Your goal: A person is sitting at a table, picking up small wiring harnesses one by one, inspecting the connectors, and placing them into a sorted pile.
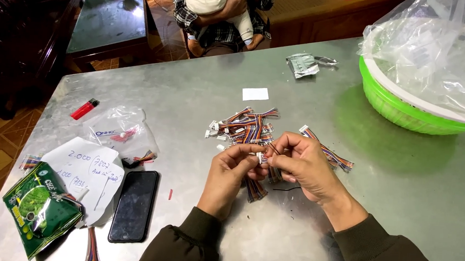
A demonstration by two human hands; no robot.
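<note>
Head view shows us a wide grey metal table (401,213), and we work across it from the biggest things down. At the far right edge we see a green and white basket (408,113) lined with a clear plastic bag (440,47). At the near left lies a green printed packet (39,207), partly over a white paper sheet (85,169) with handwriting on it, and just beside the sheet a black phone (134,205) lies face up. Above these a small clear bag (120,131) holds some red and coloured bits, and a red lighter (84,109) lies apart toward the left edge. Across the table, beyond its far edge, we see another person's checked sleeve (183,12).

Near the table's middle sits a pile of short multicoloured wire harnesses (243,127) with white plugs. Just in front of it our two hands meet. Our left hand (232,174) pinches a small white connector (261,157) between thumb and forefinger, with its coloured wires (254,189) hanging below the hand. Our right hand (303,165) closes its fingertips on the same connector from the other side, and a second harness (334,156) runs out behind its knuckles. Farther back lie a small white slip (255,94) and a crumpled silver wrapper (302,64).
</note>
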